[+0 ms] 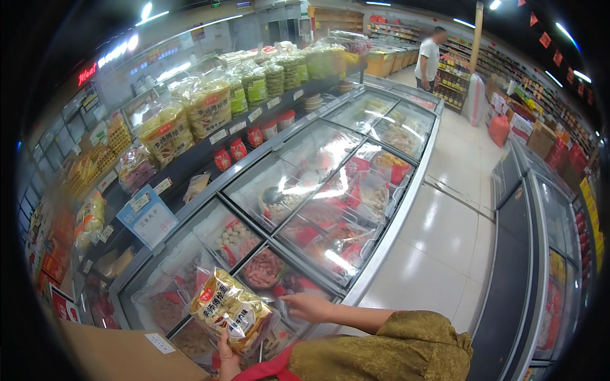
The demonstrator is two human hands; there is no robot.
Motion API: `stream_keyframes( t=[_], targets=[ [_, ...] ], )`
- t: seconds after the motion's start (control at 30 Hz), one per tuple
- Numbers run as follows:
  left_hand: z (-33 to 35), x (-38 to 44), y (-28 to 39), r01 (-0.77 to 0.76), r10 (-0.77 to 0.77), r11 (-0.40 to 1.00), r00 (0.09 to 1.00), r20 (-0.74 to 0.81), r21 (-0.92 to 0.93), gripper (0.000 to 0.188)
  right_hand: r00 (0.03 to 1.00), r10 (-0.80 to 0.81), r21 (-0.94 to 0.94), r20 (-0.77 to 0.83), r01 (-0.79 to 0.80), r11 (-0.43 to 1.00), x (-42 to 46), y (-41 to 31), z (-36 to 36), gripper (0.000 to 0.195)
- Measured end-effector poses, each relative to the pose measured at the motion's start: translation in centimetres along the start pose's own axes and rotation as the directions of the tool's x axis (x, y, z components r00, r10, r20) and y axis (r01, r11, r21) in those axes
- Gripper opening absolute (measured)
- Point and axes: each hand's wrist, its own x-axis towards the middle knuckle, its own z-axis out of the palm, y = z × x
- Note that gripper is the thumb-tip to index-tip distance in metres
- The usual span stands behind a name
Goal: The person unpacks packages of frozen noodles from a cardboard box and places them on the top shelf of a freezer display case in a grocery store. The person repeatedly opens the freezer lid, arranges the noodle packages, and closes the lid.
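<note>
My left hand (227, 355) grips the lower edge of a clear plastic bag of noodles (233, 312), which bears printed writing and is held above the glass lids of a chest freezer (376, 281). To the right of the bag, my right hand (307, 307) reaches over the freezer lids; no item shows in it, and its fingers look partly curled. Beneath the glass near both hands, a bowl of pink sausage-like pieces (263, 269) and packs of pale balls (236, 238) are visible.
An open cardboard box (128, 352) stands at the lower left. Similar noodle bags (209, 107) line a shelf behind the freezer, with a blue price sign (147, 216) below. Another freezer (519, 238) stands across the tiled aisle (424, 238). A person (428, 59) stands farther back.
</note>
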Motion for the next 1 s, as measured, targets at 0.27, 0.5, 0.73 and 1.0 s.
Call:
stream_keyframes(
  t=[0.27,0.5,0.73,1.0],
  targets=[
    [4.6,-1.9,1.5,-0.139,0.151,0.987,0.971,-0.184,0.075,0.051,0.997,-0.03,-0.037,-0.07,0.028,0.999,2.1,1.6,1.7,0.063],
    [2.6,-1.5,1.5,0.088,-0.105,0.988,0.984,-0.14,-0.123,0.052,1.0,0.005,0.164,-0.009,-0.003,0.986,6.0,3.5,5.5,0.089],
    [5.3,-4.0,1.5,0.081,-0.054,0.986,0.982,-0.18,0.146,0.082,0.988,-0.004,0.512,0.156,-0.077,0.856,8.2,4.2,9.2,0.093],
    [6.2,-4.6,2.1,0.136,-0.128,0.989,0.984,-0.122,0.064,0.074,0.968,0.018,0.521,0.251,-0.151,0.84,8.1,3.7,8.0,0.093]
  ],
)
